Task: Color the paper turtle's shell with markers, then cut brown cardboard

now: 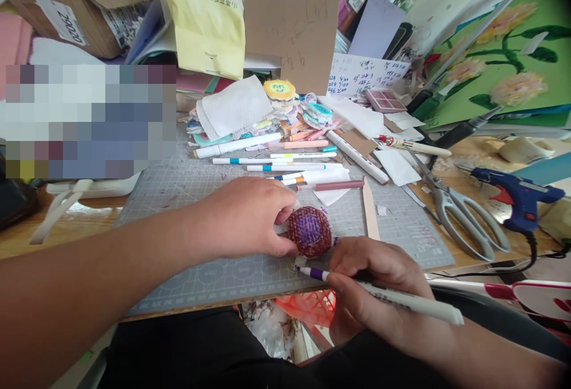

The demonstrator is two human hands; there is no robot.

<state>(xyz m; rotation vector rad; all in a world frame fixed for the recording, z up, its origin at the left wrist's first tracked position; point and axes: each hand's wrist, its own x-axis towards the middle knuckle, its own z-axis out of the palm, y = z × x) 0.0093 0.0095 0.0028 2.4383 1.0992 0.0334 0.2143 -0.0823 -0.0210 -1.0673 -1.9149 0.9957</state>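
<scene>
A round maroon piece [309,232] with a purple centre lies near the front edge of the grey cutting mat [191,282]. My left hand [250,216] is closed at its left side, thumb and bent fingers against the rim. My right hand [379,288] is closed around a white marker [401,301] with a purple band. The marker's tip points left, just below the round piece, beside a small pale scrap [300,263].
Markers [285,168] and paper scraps lie behind the hands. A wooden stick [370,210], grey scissors [464,216] and a blue glue gun [513,193] are to the right. A cardboard box [80,8] and yellow bag [207,26] stand at the back.
</scene>
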